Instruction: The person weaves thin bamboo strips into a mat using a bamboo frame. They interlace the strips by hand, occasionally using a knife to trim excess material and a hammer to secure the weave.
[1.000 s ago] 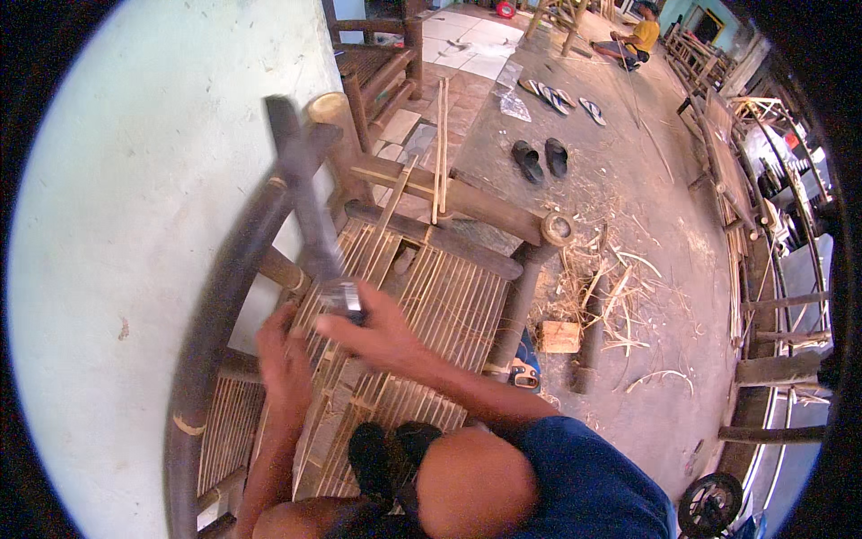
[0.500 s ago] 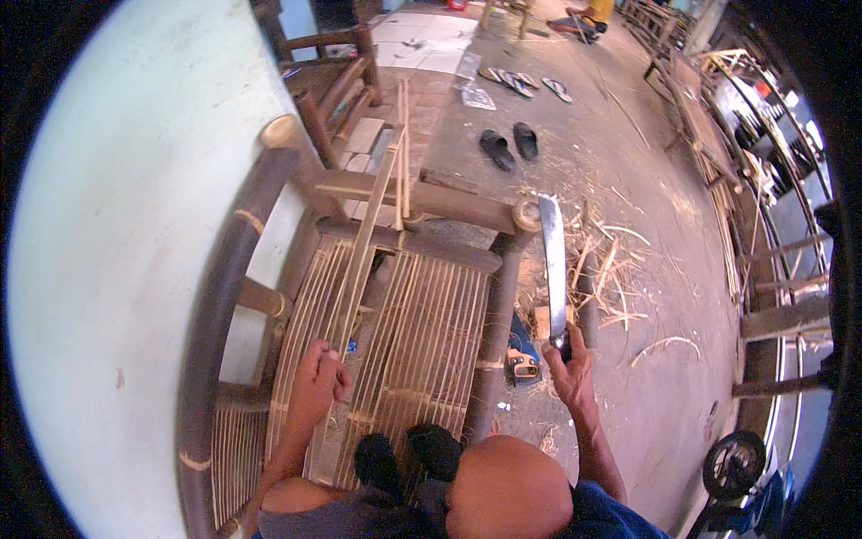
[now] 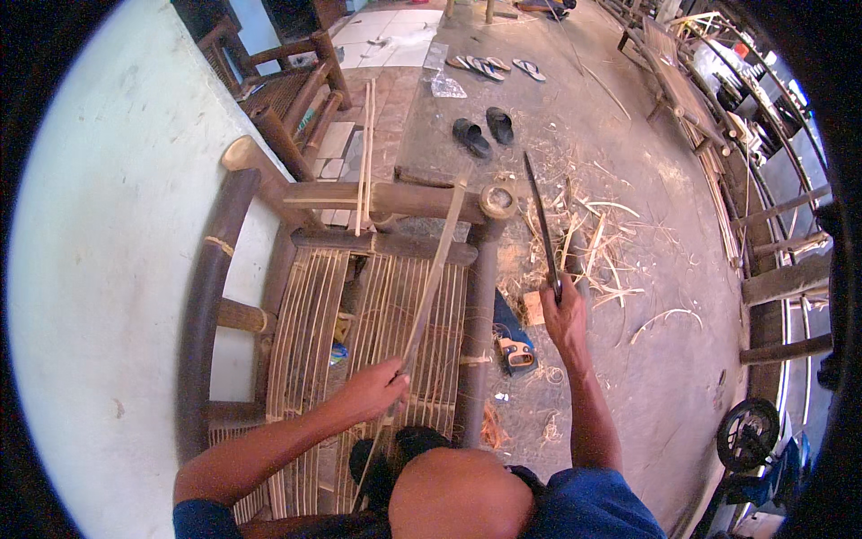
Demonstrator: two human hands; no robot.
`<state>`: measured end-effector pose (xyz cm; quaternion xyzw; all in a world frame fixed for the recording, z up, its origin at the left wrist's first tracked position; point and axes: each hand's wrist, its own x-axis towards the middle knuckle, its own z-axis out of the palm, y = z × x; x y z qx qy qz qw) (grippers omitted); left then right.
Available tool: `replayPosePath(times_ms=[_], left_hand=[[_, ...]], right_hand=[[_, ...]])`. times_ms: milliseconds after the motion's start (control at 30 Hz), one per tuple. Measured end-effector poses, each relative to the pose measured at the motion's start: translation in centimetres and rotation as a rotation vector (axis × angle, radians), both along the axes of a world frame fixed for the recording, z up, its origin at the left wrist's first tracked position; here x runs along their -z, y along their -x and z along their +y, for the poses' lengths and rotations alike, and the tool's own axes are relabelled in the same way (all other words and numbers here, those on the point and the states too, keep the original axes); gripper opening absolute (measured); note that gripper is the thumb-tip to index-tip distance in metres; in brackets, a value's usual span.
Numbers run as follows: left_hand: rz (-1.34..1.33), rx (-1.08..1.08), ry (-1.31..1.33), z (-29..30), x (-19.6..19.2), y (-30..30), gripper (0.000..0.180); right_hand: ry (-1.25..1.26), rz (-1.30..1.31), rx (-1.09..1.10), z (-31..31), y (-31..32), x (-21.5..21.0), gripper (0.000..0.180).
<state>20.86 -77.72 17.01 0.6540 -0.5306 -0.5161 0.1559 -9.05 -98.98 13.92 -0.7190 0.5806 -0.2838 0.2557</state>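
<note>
My left hand (image 3: pixel 382 392) is closed around a long flat bamboo strip (image 3: pixel 433 274). The strip slants over the slatted seat, and its upper end reaches the front rail of a bamboo chair (image 3: pixel 422 201). My right hand (image 3: pixel 564 316) grips the handle of a machete (image 3: pixel 541 216) to the right of the chair. Its dark, narrow-looking blade points up and away, apart from the strip. Thin bamboo slats (image 3: pixel 409 314) make up the seat beneath my left hand, with a gap among them. The handle inside my right fist is mostly hidden.
Bamboo shavings (image 3: pixel 606 247) litter the floor beyond my right hand. An orange-handled saw (image 3: pixel 518 352) lies beside the chair. Dark slippers (image 3: pixel 471 137) sit farther off. Two thin sticks (image 3: pixel 365 157) stand at the rail. A pale wall (image 3: pixel 108 269) borders the left, a wheel (image 3: pixel 748 435) the lower right.
My left hand has moved right with the strip, which now leans toward the upper right. The machete has turned from its broad shiny side to nearly edge-on. The whole view has shifted slightly.
</note>
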Motion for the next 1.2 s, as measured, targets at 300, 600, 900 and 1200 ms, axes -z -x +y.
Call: replayPosePath(times_ms=[300,600,900,1200], left_hand=[[-0.117,-0.222,0.098,-0.8,3.9,3.5,0.032],[0.090,-0.507,0.320,-8.2,-3.6,-2.7,0.025],[-0.055,-0.277,0.192,-12.7,-4.5,-0.5,0.025],[-0.546,-0.066,0.487,-17.5,-4.9,0.8,0.025]], right_hand=[[0.254,0.235,-0.193,-6.8,-2.0,-2.7,0.026],[-0.040,0.022,-0.108,-5.7,-4.3,-2.5,0.031],[-0.356,-0.412,0.100,-3.1,-2.1,2.0,0.029],[-0.480,-0.646,0.132,-1.5,-2.1,5.0,0.027]])
